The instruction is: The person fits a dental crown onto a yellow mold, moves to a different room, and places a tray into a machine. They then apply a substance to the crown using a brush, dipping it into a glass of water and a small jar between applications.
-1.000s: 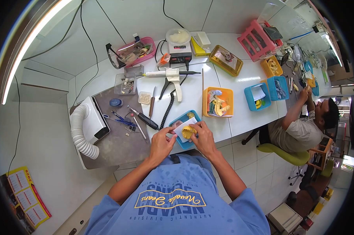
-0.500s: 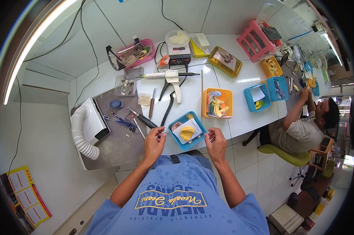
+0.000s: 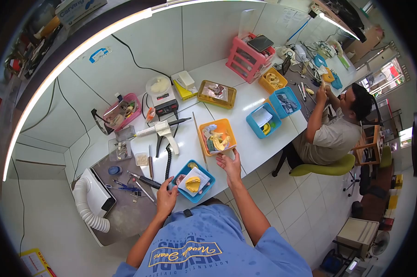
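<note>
Head view, yellow cast (image 3: 193, 185) in blue basket (image 3: 195, 199), near left fingers (image 3: 164, 186)

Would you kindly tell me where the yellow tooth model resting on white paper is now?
In the head view, just below and left of centre, the yellow tooth model sits inside the blue basket, between the left hand and the orange basket.

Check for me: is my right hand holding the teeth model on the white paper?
No, the teeth model lies on white paper in the blue basket, while your right hand is beside the orange basket.
</note>
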`<state>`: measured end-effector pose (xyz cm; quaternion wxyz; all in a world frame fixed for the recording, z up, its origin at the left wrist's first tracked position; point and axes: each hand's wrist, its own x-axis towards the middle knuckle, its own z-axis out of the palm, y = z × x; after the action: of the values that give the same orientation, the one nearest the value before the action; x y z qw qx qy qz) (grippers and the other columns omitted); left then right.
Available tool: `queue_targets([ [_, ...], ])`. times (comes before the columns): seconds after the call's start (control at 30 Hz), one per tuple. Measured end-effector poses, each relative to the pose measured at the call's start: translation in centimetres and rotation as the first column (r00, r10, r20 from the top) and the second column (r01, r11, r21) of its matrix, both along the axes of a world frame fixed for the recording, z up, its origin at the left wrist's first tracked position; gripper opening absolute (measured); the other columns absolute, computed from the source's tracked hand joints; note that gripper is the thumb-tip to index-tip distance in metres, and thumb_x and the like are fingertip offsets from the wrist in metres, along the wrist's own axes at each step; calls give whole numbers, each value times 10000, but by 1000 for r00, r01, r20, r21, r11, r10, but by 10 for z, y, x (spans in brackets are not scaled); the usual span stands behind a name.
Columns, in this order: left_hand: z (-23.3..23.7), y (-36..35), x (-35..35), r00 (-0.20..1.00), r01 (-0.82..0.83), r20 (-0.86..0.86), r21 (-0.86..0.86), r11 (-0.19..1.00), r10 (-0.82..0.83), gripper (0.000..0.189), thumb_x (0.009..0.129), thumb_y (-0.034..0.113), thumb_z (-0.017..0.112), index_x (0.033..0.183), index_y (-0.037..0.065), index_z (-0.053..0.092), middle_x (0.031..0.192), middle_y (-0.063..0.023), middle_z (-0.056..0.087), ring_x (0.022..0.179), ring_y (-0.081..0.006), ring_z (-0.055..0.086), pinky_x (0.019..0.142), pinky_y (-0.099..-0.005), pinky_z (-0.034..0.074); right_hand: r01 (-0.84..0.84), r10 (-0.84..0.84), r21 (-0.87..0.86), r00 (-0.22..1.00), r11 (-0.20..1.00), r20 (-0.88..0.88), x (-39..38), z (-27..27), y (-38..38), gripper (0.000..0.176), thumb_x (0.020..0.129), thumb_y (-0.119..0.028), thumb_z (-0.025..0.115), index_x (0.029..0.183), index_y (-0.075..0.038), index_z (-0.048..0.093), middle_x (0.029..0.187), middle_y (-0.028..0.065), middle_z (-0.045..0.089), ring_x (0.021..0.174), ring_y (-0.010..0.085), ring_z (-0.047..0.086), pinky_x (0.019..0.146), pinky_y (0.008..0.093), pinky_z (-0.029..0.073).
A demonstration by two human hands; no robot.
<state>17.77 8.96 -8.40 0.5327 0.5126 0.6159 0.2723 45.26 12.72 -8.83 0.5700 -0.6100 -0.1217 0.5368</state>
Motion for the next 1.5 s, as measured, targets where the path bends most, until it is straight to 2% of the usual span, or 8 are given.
queue_targets([
  [0.17, -8, 3, 0, 998, -9, 67, 6, 1000, 9, 418, 942, 97, 601, 1340, -4, 520, 991, -167, 686, 751, -199, 720, 664, -293, 571, -76, 55, 68, 961, 995, 271, 1, -20, -28, 600, 939, -118, 576, 1471, -34, 312, 1109, 179, 665, 910, 211, 686, 739, 305, 567],
  [0.23, -8, -1, -4, 998, -18, 66, 8, 1000, 18, 419, 944, 96, 597, 1345, 1, 518, 986, -159, 688, 744, -192, 716, 664, -291, 570, -416, 493, -279, 605, 865, 625, -3, -12, -52, 512, 929, -178, 622, 1394, -36, 460, 875, 143, 712, 728, 187, 698, 648, 298, 547],
  [0.33, -6, 0, 0, 1000, 7, 30, -39, 999, -5, 428, 951, 78, 579, 1369, 26, 508, 1013, -146, 689, 752, -175, 700, 663, -285, 575, -502, 569, -323, 479, 802, 669, -20, 5, -76, 468, 903, -289, 655, 1293, -46, 565, 693, 139, 676, 666, 290, 696, 634, 380, 534],
  [0.43, -5, 3, 4, 999, -1, 47, -11, 1000, 2, 414, 952, 71, 572, 1358, 17, 513, 1009, -150, 690, 742, -180, 699, 681, -293, 584, -470, 529, -270, 599, 840, 602, -36, -5, -80, 488, 908, -322, 640, 1297, -41, 555, 707, 159, 678, 684, 339, 692, 643, 413, 530],
  [0.6, -9, 7, 2, 996, 9, 92, -28, 1000, -7, 357, 955, 50, 565, 1305, -17, 537, 1079, -148, 664, 783, -165, 694, 665, -267, 589, -435, 524, -307, 577, 846, 627, -41, -14, -75, 476, 881, -264, 608, 1295, -33, 561, 692, 176, 670, 663, 363, 680, 641, 448, 528],
  [0.73, 22, 8, 17, 992, 20, 123, -42, 999, -15, 366, 966, 58, 556, 1323, -17, 526, 1065, -141, 668, 793, -176, 698, 681, -270, 588, -405, 481, -267, 644, 874, 595, -25, 21, -74, 422, 863, -206, 571, 1247, -33, 597, 684, 186, 671, 607, 313, 693, 611, 403, 548],
  [0.93, 32, 8, 41, 971, 129, 209, -57, 990, -114, 420, 985, 67, 521, 1392, -17, 458, 1311, -172, 569, 938, -218, 693, 784, -288, 572, -245, 302, -181, 840, 953, 450, 29, 27, -78, 371, 871, -85, 584, 1232, -6, 617, 684, 113, 688, 538, 156, 672, 485, 287, 561],
  [1.5, 14, -22, -3, 985, 41, 169, -94, 995, -24, 265, 987, 87, 514, 1228, -14, 563, 1125, -119, 654, 885, -167, 680, 753, -271, 538, -35, 113, -156, 844, 987, 525, 91, -21, -65, 371, 861, -97, 540, 1201, 24, 625, 711, 109, 692, 534, 170, 673, 490, 288, 564],
])
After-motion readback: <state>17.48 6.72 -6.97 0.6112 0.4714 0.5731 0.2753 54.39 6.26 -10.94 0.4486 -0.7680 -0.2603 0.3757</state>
